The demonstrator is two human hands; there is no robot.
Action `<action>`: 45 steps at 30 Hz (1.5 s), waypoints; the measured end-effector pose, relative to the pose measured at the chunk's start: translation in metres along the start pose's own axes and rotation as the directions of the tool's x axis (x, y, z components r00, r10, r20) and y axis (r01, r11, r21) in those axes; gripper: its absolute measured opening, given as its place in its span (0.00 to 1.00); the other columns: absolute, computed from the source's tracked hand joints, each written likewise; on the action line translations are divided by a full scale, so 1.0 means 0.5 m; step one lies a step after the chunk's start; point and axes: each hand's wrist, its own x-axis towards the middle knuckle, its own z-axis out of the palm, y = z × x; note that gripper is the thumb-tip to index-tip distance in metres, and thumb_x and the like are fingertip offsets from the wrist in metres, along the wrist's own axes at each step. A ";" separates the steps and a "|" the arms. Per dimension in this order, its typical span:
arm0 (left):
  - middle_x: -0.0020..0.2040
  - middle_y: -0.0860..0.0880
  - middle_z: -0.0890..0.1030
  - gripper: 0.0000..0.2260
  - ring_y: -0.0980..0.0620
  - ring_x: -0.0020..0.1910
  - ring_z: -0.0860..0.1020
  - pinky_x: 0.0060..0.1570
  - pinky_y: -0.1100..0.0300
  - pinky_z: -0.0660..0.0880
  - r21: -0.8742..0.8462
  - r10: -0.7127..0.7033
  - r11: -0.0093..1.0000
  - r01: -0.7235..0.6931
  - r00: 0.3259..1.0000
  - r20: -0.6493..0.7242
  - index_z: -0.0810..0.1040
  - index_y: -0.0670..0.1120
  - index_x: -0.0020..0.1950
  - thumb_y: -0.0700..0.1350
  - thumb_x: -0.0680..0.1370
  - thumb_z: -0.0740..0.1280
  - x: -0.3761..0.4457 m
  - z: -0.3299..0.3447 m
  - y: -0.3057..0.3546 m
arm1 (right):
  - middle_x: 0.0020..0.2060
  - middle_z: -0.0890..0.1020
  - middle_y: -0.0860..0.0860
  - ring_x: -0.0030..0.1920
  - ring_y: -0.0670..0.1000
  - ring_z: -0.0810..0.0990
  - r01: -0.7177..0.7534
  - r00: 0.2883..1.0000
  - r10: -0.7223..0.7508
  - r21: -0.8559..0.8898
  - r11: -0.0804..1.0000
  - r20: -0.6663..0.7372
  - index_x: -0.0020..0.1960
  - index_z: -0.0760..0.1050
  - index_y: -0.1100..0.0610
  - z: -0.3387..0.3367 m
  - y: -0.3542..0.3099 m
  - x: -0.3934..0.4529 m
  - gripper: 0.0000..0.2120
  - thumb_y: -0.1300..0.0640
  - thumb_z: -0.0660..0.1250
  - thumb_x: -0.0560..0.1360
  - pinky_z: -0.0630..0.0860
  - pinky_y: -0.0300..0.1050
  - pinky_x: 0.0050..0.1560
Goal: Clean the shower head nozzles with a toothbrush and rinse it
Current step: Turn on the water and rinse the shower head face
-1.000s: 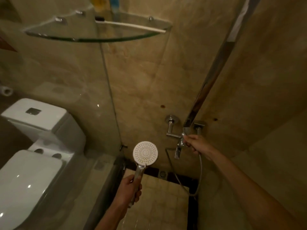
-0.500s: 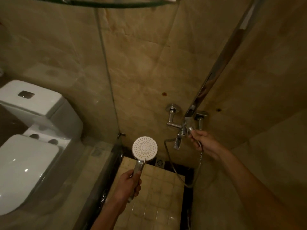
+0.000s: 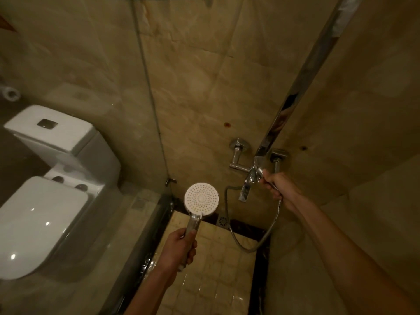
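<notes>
Left hand (image 3: pixel 178 247) nearest, fingers curled round the chrome handle of the shower head (image 3: pixel 201 199); white nozzle face turned up toward the camera, held above the tiled shower floor (image 3: pixel 213 276). Metal hose (image 3: pixel 263 237) looped low between the two arms. Right hand (image 3: pixel 276 184) farther off, fingers closed on the lever of the wall tap (image 3: pixel 248 178). Floor drain (image 3: pixel 223 221) sat at the far edge of the floor. Glass partition (image 3: pixel 127 155) bounded the left side; toilet (image 3: pixel 43 201) stood beyond it.
</notes>
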 end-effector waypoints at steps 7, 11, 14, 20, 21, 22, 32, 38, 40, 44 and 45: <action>0.31 0.48 0.75 0.10 0.54 0.24 0.70 0.22 0.62 0.65 -0.005 -0.020 1.000 0.020 1.000 -0.007 0.76 0.42 0.43 0.46 0.81 0.63 0.015 0.001 -0.009 | 0.24 0.73 0.48 0.19 0.43 0.62 -0.064 0.998 0.064 -0.021 0.998 -0.008 0.41 0.78 0.60 -0.003 -0.020 0.004 0.16 0.50 0.62 0.80 0.56 0.36 0.18; 0.30 0.49 0.75 0.11 0.53 0.24 0.70 0.23 0.62 0.65 0.027 -0.024 0.999 0.024 1.000 -0.011 0.76 0.43 0.43 0.48 0.81 0.63 0.018 -0.003 -0.011 | 0.24 0.72 0.47 0.20 0.43 0.61 -0.095 0.995 0.095 -0.028 0.995 -0.009 0.42 0.78 0.60 -0.007 -0.040 0.006 0.17 0.49 0.62 0.80 0.56 0.37 0.18; 0.30 0.48 0.75 0.11 0.53 0.25 0.70 0.24 0.61 0.64 0.038 -0.041 0.998 0.042 0.999 -0.020 0.76 0.42 0.43 0.48 0.81 0.63 0.019 -0.001 -0.012 | 0.25 0.72 0.48 0.20 0.43 0.61 -0.103 0.995 0.103 -0.033 0.994 -0.001 0.43 0.78 0.61 -0.008 -0.050 0.003 0.16 0.50 0.61 0.80 0.56 0.37 0.18; 0.31 0.47 0.75 0.10 0.53 0.25 0.70 0.25 0.61 0.64 0.012 -0.047 0.999 0.047 0.999 -0.016 0.76 0.41 0.45 0.47 0.81 0.63 0.016 0.002 -0.007 | 0.26 0.72 0.48 0.21 0.44 0.62 -0.117 0.993 0.118 -0.066 0.991 0.014 0.43 0.77 0.61 -0.008 -0.064 -0.008 0.14 0.52 0.61 0.80 0.56 0.37 0.19; 0.31 0.48 0.75 0.10 0.54 0.25 0.70 0.24 0.61 0.65 0.004 -0.041 0.999 0.041 0.999 -0.016 0.76 0.41 0.46 0.46 0.81 0.63 0.015 0.002 -0.005 | 0.28 0.73 0.49 0.21 0.44 0.63 -0.119 0.993 0.121 -0.082 0.990 0.014 0.43 0.77 0.61 -0.007 -0.069 -0.011 0.14 0.52 0.61 0.80 0.57 0.37 0.19; 0.31 0.48 0.75 0.10 0.54 0.25 0.71 0.24 0.61 0.66 0.004 -0.040 0.999 0.040 0.999 -0.019 0.76 0.40 0.48 0.46 0.82 0.62 0.014 0.002 -0.003 | 0.29 0.74 0.50 0.22 0.44 0.64 -0.120 0.993 0.121 -0.107 0.987 0.007 0.43 0.77 0.61 -0.005 -0.072 -0.015 0.15 0.51 0.62 0.81 0.58 0.37 0.19; 0.33 0.47 0.75 0.10 0.53 0.26 0.71 0.26 0.59 0.68 0.009 -0.086 0.996 0.087 0.994 -0.070 0.76 0.38 0.51 0.44 0.82 0.61 0.053 -0.006 -0.037 | 0.31 0.81 0.51 0.23 0.44 0.71 -0.147 0.984 0.177 -0.399 0.905 0.037 0.48 0.78 0.58 0.111 0.046 -0.096 0.20 0.42 0.59 0.80 0.67 0.37 0.25; 0.33 0.47 0.77 0.09 0.54 0.25 0.72 0.23 0.61 0.68 0.121 -0.089 0.987 0.103 0.990 -0.112 0.76 0.42 0.47 0.47 0.82 0.62 0.136 -0.006 -0.081 | 0.28 0.74 0.49 0.29 0.48 0.73 -0.043 0.997 0.068 -0.469 0.882 0.036 0.36 0.72 0.55 0.215 0.181 -0.025 0.22 0.41 0.57 0.81 0.66 0.42 0.32; 0.34 0.47 0.77 0.10 0.54 0.25 0.73 0.23 0.62 0.69 0.146 -0.097 0.983 0.116 0.987 -0.129 0.77 0.42 0.48 0.47 0.82 0.62 0.171 -0.003 -0.097 | 0.27 0.73 0.48 0.28 0.45 0.72 0.005 0.999 0.013 -0.512 0.859 0.033 0.34 0.70 0.52 0.246 0.214 0.004 0.21 0.42 0.57 0.81 0.63 0.40 0.29; 0.35 0.45 0.78 0.09 0.52 0.26 0.73 0.23 0.61 0.69 0.151 -0.111 0.979 0.134 0.982 -0.151 0.77 0.41 0.50 0.46 0.81 0.62 0.242 0.004 -0.126 | 0.24 0.71 0.46 0.23 0.40 0.69 0.042 0.999 -0.036 -0.542 0.839 0.021 0.32 0.68 0.50 0.295 0.271 0.060 0.21 0.43 0.58 0.81 0.60 0.35 0.23; 0.35 0.45 0.77 0.09 0.52 0.26 0.72 0.23 0.61 0.68 0.150 -0.116 0.979 0.139 0.981 -0.154 0.77 0.41 0.50 0.45 0.81 0.62 0.259 0.006 -0.133 | 0.24 0.71 0.46 0.22 0.41 0.69 0.035 0.999 -0.033 -0.544 0.838 0.014 0.32 0.68 0.50 0.303 0.282 0.074 0.20 0.43 0.58 0.81 0.60 0.34 0.21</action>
